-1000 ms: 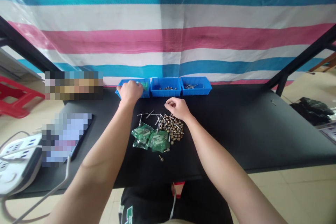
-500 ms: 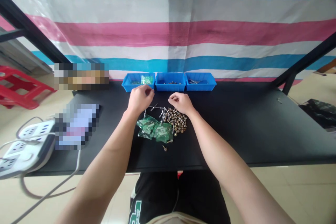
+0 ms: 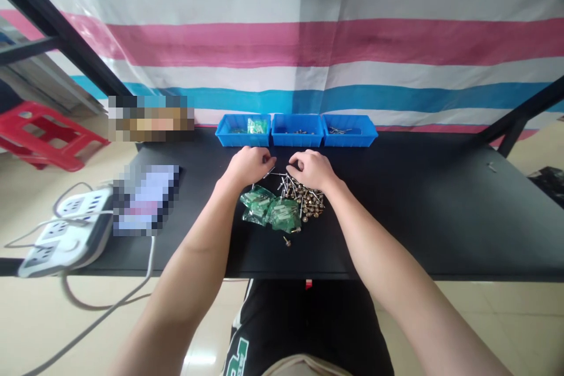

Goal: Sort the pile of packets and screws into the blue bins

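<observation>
My left hand [image 3: 250, 165] is over the table just left of the pile, its fingers curled and thumb bent in. A silver pop rivet [image 3: 269, 172] lies by its thumb; whatever the fingers hold is hidden. Over the far side of the pile hovers my right hand [image 3: 312, 169], with a gap between thumb and bent forefinger and nothing visible there. Beneath it spread loose silver pop rivets [image 3: 283, 186] and brass-coloured screw-like pieces [image 3: 312, 200]. Two green-printed plastic bags [image 3: 284, 215] of small white parts lie in front, nearer me.
Three blue bins stand behind: the left bin [image 3: 244, 140] holds a green packet, the middle bin [image 3: 296, 140] and right bin [image 3: 351, 140] small metal parts. A power strip [image 3: 73, 229] with cables and a blurred phone-like device [image 3: 147, 197] lie left. One loose screw [image 3: 287, 241] lies near the front edge.
Both hands have come down closer to the pile, the left toward the loose rivets at its far left. My right thumb and forefinger have parted. The whole view has shifted slightly.
</observation>
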